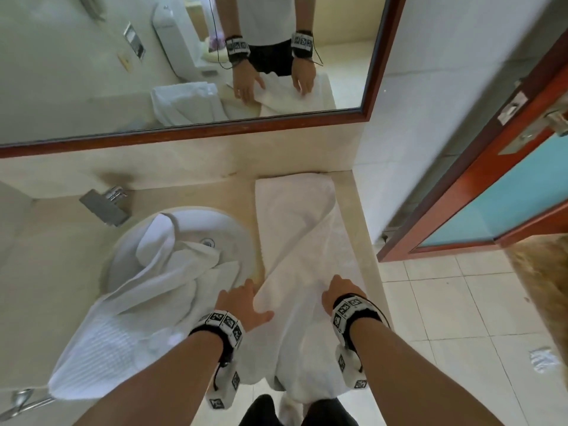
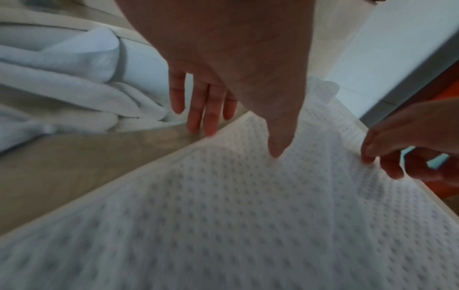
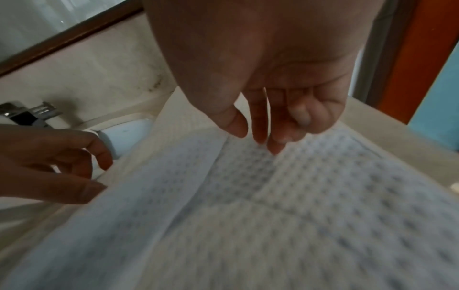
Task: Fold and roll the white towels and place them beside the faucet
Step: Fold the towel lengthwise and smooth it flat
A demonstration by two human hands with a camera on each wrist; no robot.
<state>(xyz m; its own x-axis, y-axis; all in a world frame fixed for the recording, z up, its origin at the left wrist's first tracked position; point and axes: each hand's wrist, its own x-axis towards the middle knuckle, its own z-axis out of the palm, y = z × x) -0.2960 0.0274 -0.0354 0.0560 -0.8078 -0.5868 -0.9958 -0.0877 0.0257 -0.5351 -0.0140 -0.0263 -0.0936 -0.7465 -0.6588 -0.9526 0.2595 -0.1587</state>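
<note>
Counter: beige stone vanity top (image 1: 46,272); white waffle-weave towel (image 1: 301,229) at 1 o'clock.
Your left hand (image 1: 242,302): fingers straight, flat on towel edge, gripping nothing.
Your right hand (image 1: 338,292): fingers relaxed, tips touching towel.

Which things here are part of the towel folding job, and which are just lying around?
Part of the job:
flat towel under the left hand and right hand
crumpled towel in the sink
faucet

Just there:
mirror
door
</note>
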